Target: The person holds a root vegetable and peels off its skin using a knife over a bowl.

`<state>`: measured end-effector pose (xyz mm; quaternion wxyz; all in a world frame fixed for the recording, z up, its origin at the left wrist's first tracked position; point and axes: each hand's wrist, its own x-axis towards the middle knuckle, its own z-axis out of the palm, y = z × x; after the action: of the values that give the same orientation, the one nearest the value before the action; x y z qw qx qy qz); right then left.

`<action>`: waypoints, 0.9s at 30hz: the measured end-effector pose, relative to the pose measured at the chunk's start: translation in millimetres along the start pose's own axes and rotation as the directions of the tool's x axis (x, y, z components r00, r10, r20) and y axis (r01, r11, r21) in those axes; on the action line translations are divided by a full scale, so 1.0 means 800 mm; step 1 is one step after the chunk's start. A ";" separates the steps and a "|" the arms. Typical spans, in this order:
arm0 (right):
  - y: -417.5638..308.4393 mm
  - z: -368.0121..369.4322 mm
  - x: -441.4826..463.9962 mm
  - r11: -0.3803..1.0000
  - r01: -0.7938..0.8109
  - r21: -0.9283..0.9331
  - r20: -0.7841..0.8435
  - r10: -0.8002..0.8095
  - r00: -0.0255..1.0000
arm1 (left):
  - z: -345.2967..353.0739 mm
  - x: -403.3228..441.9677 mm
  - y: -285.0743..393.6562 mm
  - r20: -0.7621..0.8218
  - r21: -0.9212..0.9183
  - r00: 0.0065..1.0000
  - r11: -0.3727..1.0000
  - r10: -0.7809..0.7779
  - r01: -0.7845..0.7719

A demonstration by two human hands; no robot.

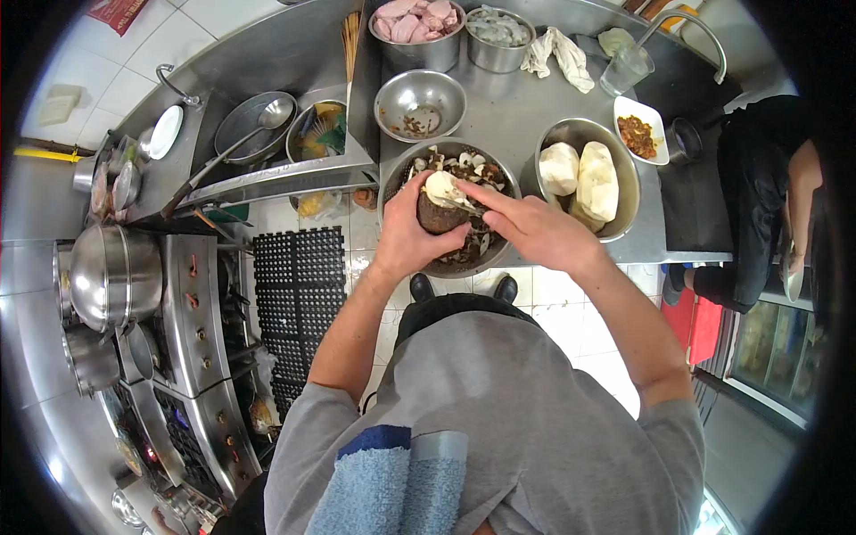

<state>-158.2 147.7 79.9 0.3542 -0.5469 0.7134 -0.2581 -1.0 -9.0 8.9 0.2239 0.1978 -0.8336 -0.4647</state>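
Observation:
Over a steel bowl of dark peelings and pale scraps, my left hand is wrapped round a root vegetable. It has rough brown skin like taro, and its upper end is bare and cream-white. My right hand closes on what looks like a small knife, its blade against the root and its handle hidden in my palm. The right index finger stretches along the peeled end. To the right, a second steel bowl holds large peeled pieces.
Behind stand a steel bowl with scraps, a pot of raw meat, a pot of greyish pieces and a white cloth. A white dish of brown food sits right, near another person. The stove is left.

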 end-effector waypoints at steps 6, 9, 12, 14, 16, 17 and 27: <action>0.008 0.044 0.031 0.999 -0.037 0.001 -0.166 0.037 0.985 | 0.035 -0.007 -0.011 -0.165 0.084 0.986 0.996 -0.012 0.026; 0.014 0.053 0.041 1.000 -0.013 0.010 -0.196 0.014 0.981 | 0.033 -0.007 -0.005 -0.195 0.147 0.981 0.989 -0.005 0.034; 0.025 0.067 0.051 0.977 0.183 0.112 -0.368 -0.130 0.921 | 0.039 -0.008 -0.011 -0.265 0.219 0.964 0.974 0.005 0.055; 0.024 0.068 0.056 0.962 0.219 0.162 -0.421 -0.133 0.897 | 0.042 -0.008 -0.010 -0.317 0.176 0.948 0.982 -0.005 0.064; 0.025 0.069 0.062 0.939 0.260 0.226 -0.459 -0.132 0.878 | 0.039 -0.008 -0.007 -0.328 0.164 0.944 0.984 -0.014 0.072; 0.028 0.061 0.055 0.911 0.046 0.411 -0.297 0.086 0.951 | 0.036 -0.009 -0.006 -0.326 0.145 0.945 0.987 -0.014 0.064; 0.033 0.047 0.031 0.980 0.198 -0.035 -0.289 -0.199 0.936 | 0.020 -0.014 -0.004 -0.290 0.156 0.957 0.987 0.000 0.047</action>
<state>-148.2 131.3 31.0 0.2161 -0.5732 0.6996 -0.3679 0.0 6.7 -3.1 0.3209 0.2909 -0.8244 -0.3644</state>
